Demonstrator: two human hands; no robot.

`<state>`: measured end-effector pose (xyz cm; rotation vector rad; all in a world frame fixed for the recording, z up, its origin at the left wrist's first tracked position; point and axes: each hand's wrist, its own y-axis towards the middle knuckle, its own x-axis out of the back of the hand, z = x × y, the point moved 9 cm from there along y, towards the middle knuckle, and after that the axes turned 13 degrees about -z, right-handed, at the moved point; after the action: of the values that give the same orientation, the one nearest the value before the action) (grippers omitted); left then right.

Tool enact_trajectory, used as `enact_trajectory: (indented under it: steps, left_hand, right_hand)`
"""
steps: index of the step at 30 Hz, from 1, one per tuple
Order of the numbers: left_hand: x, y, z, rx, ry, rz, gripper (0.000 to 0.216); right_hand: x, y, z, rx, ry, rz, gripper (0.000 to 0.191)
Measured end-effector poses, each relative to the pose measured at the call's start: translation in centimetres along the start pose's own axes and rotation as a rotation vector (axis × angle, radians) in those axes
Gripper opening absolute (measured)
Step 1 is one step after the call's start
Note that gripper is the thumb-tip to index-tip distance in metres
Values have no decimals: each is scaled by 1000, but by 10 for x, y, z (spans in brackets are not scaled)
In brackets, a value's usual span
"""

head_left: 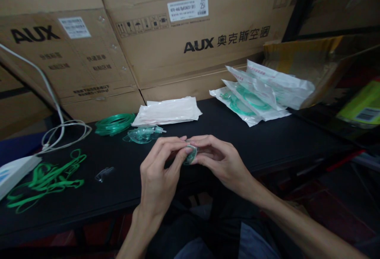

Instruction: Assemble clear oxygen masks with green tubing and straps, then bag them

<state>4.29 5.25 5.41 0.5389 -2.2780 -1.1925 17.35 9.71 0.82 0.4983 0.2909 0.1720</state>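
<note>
Near the table's front edge, my left hand (162,164) and my right hand (224,162) pinch a small clear greenish plastic piece (190,155) with a rounded rim. Fingers cover much of it, so its full shape is hidden. Just beyond my left hand lies a clear green plastic mask (144,134). A coil of green tubing (114,124) rests to the left of the mask. Behind them is a stack of flat white packets (168,111). Further left are a tangle of green elastic straps (47,180) and a small clear plastic part (104,174).
White-and-clear packets with green tubing inside (252,97) are piled at the back right. Large cardboard boxes (160,65) wall off the black table's (285,144) rear. A white power strip (18,172) and its cable (56,101) occupy the left side.
</note>
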Motion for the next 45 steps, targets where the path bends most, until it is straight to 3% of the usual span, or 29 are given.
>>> enact_trajectory:
  steps: [4,7,10,13,21,33,38,42,45]
  left_hand:
    - [5,-1,1,51,-3,-52,14]
    - [11,-1,-8,-14,24,-117,12]
    - [3,0,-21,-154,81,-23,11]
    - [-3,1,-23,-203,61,59,14]
    - [1,5,-21,-233,31,68,14]
    - [4,-2,-25,-332,79,16,17]
    - [0,3,-19,-214,6,58,12]
    - [-5,3,0,67,-16,86,5]
    - [-7,0,17,304,-52,71,17]
  right_hand:
    - [7,2,-3,-6,-5,-72,25]
    - [12,3,-4,8,-10,-119,27]
    - [13,3,-4,27,-24,-121,30]
    - [14,3,-2,59,-63,-117,34]
    - [15,2,23,297,-383,-145,34]
    - [13,1,16,202,-365,-139,26]
    - [16,3,20,249,-358,-166,28]
    - [16,1,28,330,-409,-192,31]
    - [15,-1,31,374,-435,-200,33]
